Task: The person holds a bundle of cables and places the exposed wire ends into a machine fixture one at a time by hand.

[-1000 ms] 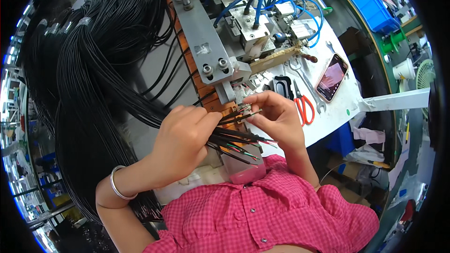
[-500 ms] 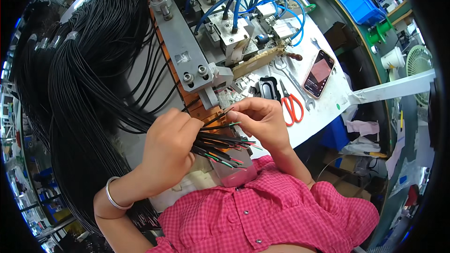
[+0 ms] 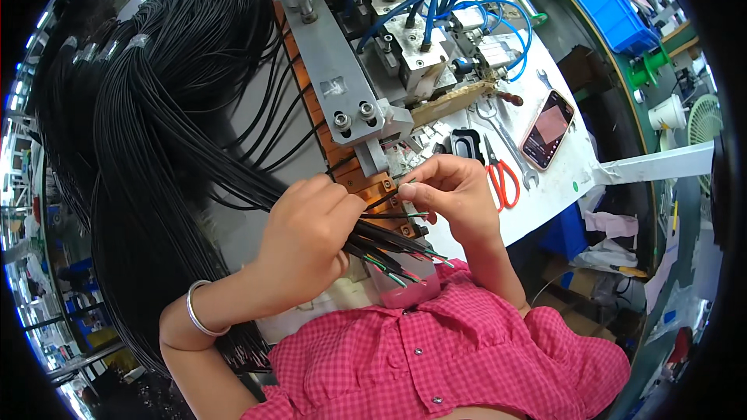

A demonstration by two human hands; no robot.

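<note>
A bunch of thin black cables [image 3: 385, 241] passes through my left hand [image 3: 311, 237], whose fingers are closed around it. The stripped ends fan out to the right, showing small red, green and white wires. My right hand [image 3: 459, 206] pinches the tip of one black cable between thumb and forefinger. That cable lies over the front of an orange-brown slotted rail [image 3: 373, 187], just below the metal head of a bench machine [image 3: 334, 85]. Several other cables sit in the rail farther back. The wires between my right fingertips are mostly hidden.
A big heap of tied black cables [image 3: 148, 124] covers the left side. Red-handled scissors [image 3: 504, 184], a wrench [image 3: 506, 140] and a phone [image 3: 548, 131] lie on the white table at right. Blue air hoses [image 3: 436, 0] loop over the machine. A white bar [image 3: 661, 163] juts in at right.
The whole view has shifted, so the machine, table and hands appear farther right. Both hands keep their grips, the right one still pinching a cable end beside the rail.
</note>
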